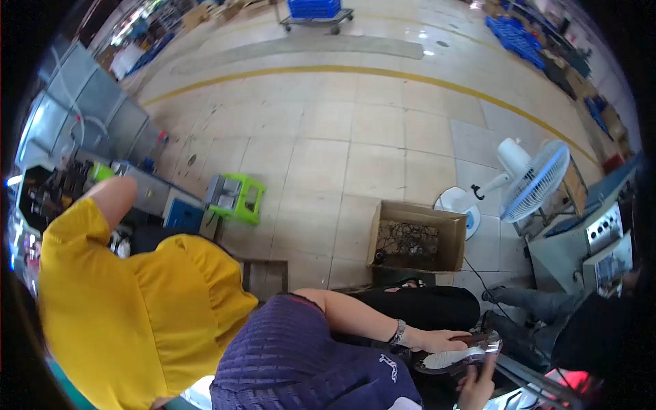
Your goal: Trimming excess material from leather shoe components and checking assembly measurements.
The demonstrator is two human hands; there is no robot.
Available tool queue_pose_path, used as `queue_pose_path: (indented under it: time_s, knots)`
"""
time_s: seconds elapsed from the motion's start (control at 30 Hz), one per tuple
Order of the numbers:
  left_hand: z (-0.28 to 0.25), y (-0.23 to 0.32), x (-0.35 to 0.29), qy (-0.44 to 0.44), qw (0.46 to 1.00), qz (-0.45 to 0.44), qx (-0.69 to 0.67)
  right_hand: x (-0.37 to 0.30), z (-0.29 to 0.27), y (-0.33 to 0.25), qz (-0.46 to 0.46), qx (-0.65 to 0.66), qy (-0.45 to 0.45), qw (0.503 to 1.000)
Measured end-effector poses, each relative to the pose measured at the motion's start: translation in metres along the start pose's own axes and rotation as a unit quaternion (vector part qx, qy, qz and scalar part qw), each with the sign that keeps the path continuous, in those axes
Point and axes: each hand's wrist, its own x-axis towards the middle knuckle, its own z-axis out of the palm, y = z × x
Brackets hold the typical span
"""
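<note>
My left hand (443,340), a watch (398,332) on its wrist, reaches to the lower right and grips what looks like a dark brown shoe (447,361) with a pale grey-white inner face. The fingers lie along its far edge. At the near side my right hand (477,388) has its fingers against the same piece, close to its shiny right end (493,345). The underside of the shoe and most of my right forearm are hidden.
A co-worker in a yellow top (130,294) sits to the left beside machinery. Ahead stand a cardboard box (420,263) of dark tangled scraps, a white fan (536,181) and a green stool (239,198). At right are a grey-green machine (574,253) and another person's legs (540,301).
</note>
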Motion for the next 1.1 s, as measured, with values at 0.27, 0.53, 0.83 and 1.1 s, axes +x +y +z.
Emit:
queue_pose_path:
  time_s: [0.27, 0.53, 0.83, 1.1]
  knots:
    - [-0.011, -0.027, 0.009, 0.006, 1.0, 0.021, -0.012, -0.027, 0.012, -0.019, 0.038, 0.159, 0.011, 0.986]
    - [-0.007, -0.012, 0.0, 0.022, 1.0, 0.005, 0.005, -0.045, 0.058, -0.016, 0.068, 0.413, 0.091, 0.904]
    - [-0.007, -0.003, -0.004, 0.016, 0.999, -0.022, 0.018, -0.053, 0.059, -0.032, 0.176, 0.574, 0.036, 0.799]
    - [-0.011, -0.01, 0.002, 0.03, 0.999, 0.008, 0.01, -0.04, 0.071, -0.008, 0.092, 0.566, 0.058, 0.817]
